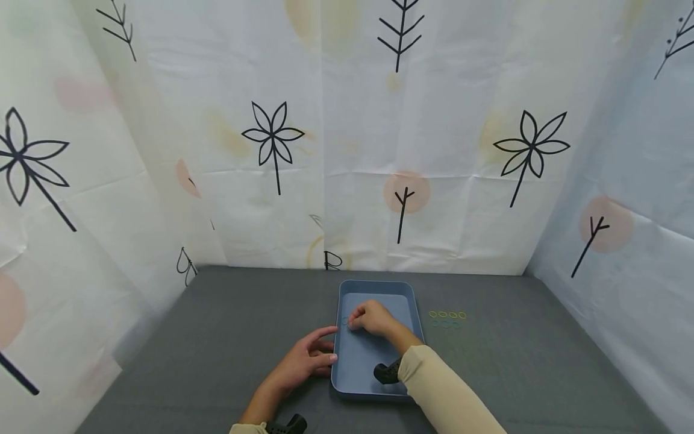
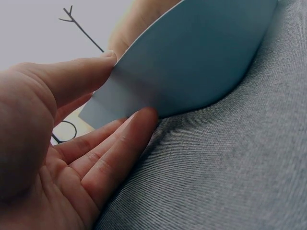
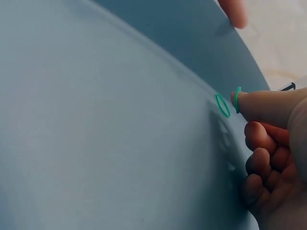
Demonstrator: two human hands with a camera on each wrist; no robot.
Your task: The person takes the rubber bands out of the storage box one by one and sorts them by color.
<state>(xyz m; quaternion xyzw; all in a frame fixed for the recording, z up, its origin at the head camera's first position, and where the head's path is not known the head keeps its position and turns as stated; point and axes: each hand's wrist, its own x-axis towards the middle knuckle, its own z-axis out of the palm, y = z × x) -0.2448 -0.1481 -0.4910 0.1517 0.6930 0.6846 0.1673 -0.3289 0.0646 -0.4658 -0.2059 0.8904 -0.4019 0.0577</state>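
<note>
A blue tray (image 1: 363,367) lies on the grey table. At its left rim is my left hand (image 1: 308,360), its fairly straight fingers touching the outer wall; the left wrist view shows the fingertips (image 2: 146,115) against that wall (image 2: 192,62). Inside the tray, near the left wall, my right hand (image 1: 374,317) pinches a small green rubber band (image 3: 238,99) at the tips of thumb and forefinger. The other fingers are curled. Close beside these tips, a second green rubber band (image 3: 222,105) lies on the tray floor.
Right of the tray, a row of several yellow rubber bands (image 1: 443,314) lies on the table (image 1: 515,349). A row of green ones (image 1: 445,324) is just in front of it. Patterned white cloth (image 1: 352,229) hangs behind the table and at both sides.
</note>
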